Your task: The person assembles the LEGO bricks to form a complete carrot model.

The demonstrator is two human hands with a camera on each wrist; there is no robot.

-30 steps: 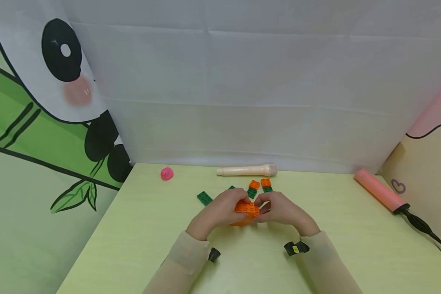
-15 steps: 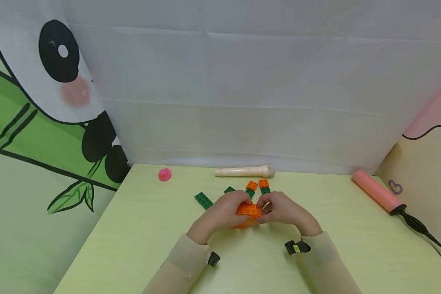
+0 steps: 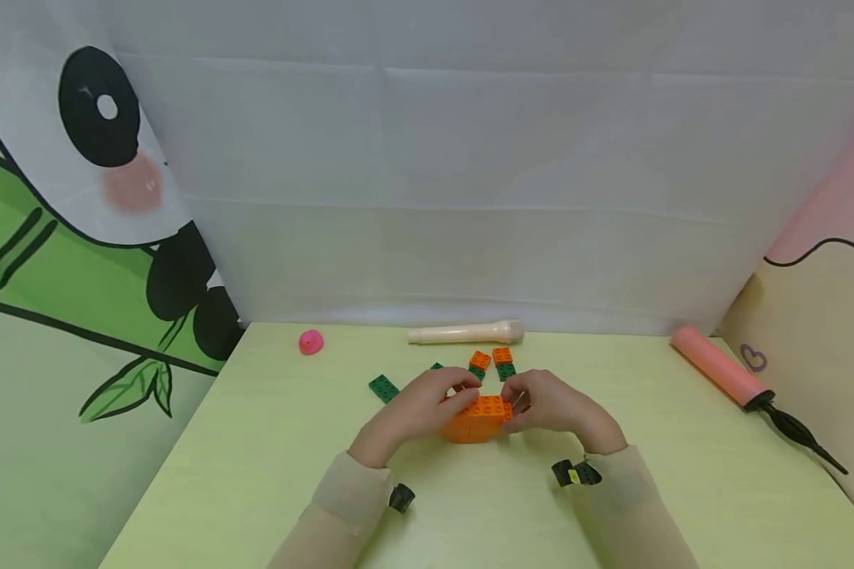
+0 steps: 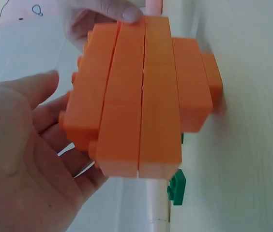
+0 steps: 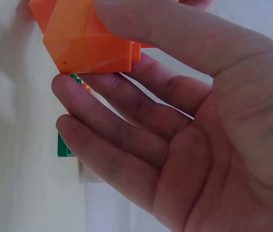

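Note:
An orange toy-brick build (image 3: 473, 427), stacked in several stepped layers, sits on the table between the hands. At its right end my right hand (image 3: 551, 401) pinches it; in the right wrist view the thumb (image 5: 141, 17) lies on the near face of the bricks (image 5: 88, 48), with fingers behind. My left hand (image 3: 423, 405) is around the left end. In the left wrist view its thumb (image 4: 39, 87) stands apart from the build (image 4: 141, 101), and its loosely bent fingers reach behind the studded side, partly hidden. Whether those fingers touch it I cannot tell.
Behind the hands lie a green brick (image 3: 383, 388) and two orange-and-green brick stacks (image 3: 479, 361). A cream microphone-shaped object (image 3: 462, 333) lies along the back edge, with a small pink object (image 3: 311, 342) to its left. On the right rests a pink hand pump (image 3: 722, 370).
My left hand has let go of the orange build, its thumb lifting off the front and moving left, so more of the build shows. The right hand keeps its grip. The head view has shifted slightly.

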